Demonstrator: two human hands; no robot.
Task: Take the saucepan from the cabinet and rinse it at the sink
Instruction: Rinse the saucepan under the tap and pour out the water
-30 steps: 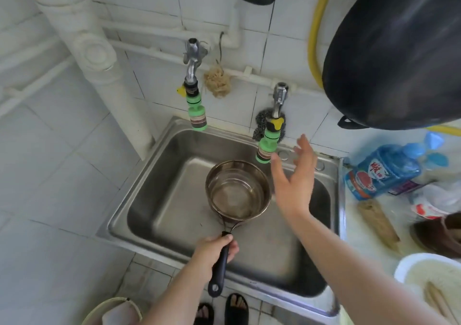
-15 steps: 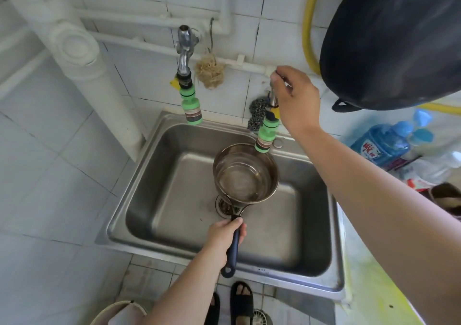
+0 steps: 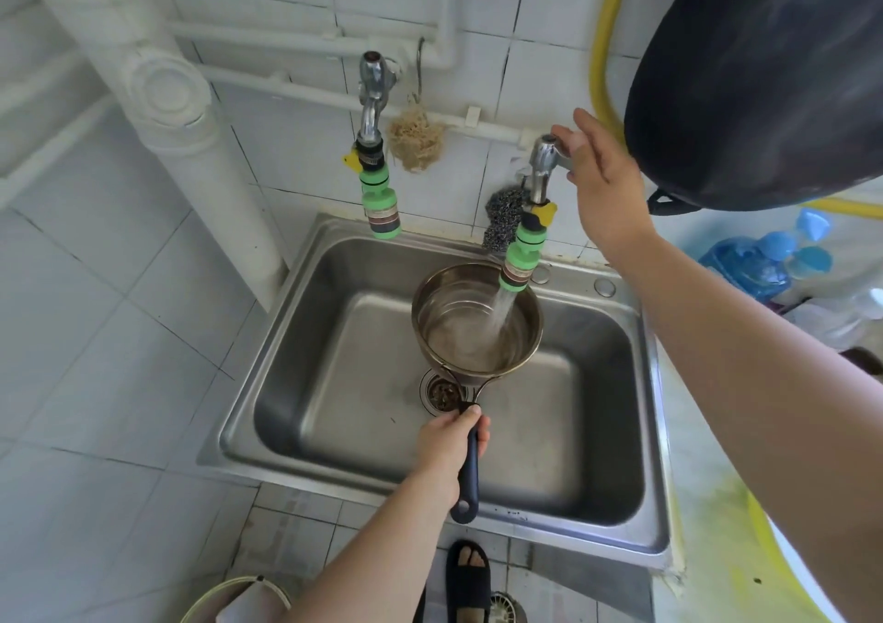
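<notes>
The sink [image 3: 306, 335] is a deep steel box set against the tiled wall, with a flat rim all round. There is lots of open room on its floor left of the drain [image 3: 442, 392] and to the right too. Above the right side a big dark wok [image 3: 764, 77] hangs close over the right arm, so room is tight up there. A white pipe [image 3: 191, 144] runs down by the sink's left back corner.

The pan [image 3: 477, 319] is held up over the middle of the sink, just above the drain, not touching the floor. Water pours from the right tap [image 3: 540, 168] through its green filter [image 3: 518, 264] into the pan's right side — a little water sits in the bottom. The left tap [image 3: 372, 96] is dry.

The left hand [image 3: 449, 445] is wrapped tight round the pan's dark handle [image 3: 469, 469], thumb on top near the bowl. The right hand [image 3: 597, 178] is up at the right tap — its fingers are loose and spread, with the fingertips [image 3: 561, 137] touching the tap's top, not closed round it.

A blue bottle [image 3: 745, 268] stands on the counter at the right.
</notes>
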